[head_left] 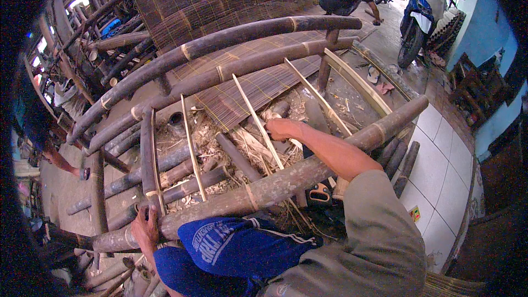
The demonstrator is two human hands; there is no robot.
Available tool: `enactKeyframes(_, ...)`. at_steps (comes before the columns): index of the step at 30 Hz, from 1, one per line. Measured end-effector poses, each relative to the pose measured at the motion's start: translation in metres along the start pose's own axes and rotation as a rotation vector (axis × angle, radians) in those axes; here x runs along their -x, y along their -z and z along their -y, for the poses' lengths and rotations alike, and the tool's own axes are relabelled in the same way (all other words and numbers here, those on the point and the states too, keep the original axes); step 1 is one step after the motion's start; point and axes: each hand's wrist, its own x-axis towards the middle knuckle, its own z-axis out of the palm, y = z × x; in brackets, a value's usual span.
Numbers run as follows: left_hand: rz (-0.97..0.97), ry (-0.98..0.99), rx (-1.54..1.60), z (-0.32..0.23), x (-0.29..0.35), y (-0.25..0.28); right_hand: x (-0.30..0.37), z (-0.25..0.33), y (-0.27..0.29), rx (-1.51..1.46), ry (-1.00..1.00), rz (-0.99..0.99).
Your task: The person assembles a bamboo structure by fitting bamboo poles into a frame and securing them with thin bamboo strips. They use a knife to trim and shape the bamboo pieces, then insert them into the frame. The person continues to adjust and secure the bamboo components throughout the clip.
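Left hand clasping the near bamboo pole across the lap, right hand curled by a pale slat, holding what I can't tell, and a careless twist of that pole might spring the slat loose

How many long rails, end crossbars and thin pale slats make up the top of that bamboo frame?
Long dark rails, two at the back, one in front: 3
Thicker end crossbars: 2
Thin pale slats between them: 3
Total: 8
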Motion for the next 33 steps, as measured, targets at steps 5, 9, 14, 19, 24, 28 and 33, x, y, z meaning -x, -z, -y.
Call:
enactKeyframes(5,0.031,0.012,-0.02,-0.004,-0.001,0.005,0.005,0.006,0.007,-0.015,-0.029,0.017)
enactKeyframes(9,0.02,-0.012,0.001,-0.003,-0.002,0.005,0.009,0.013,0.015,0.003,-0.056,0.055)
enactKeyframes(14,0.002,0.025,0.029,0.003,-0.002,-0.002,0.011,0.009,0.013,-0.016,-0.016,-0.007)
enactKeyframes(19,0.023,0.024,-0.016,0.0,-0.003,0.003,0.01,0.011,0.012,-0.019,-0.049,-0.002)
enactKeyframes(24,0.029,0.019,-0.029,-0.002,-0.003,0.003,0.009,0.007,0.011,-0.025,-0.037,-0.011)
enactKeyframes(28,0.011,0.021,-0.01,0.002,-0.003,0.0,0.009,0.011,0.013,-0.003,-0.053,0.011)
enactKeyframes(33,0.036,0.035,0.021,-0.001,-0.003,0.001,0.009,0.009,0.012,0.005,-0.036,0.013)
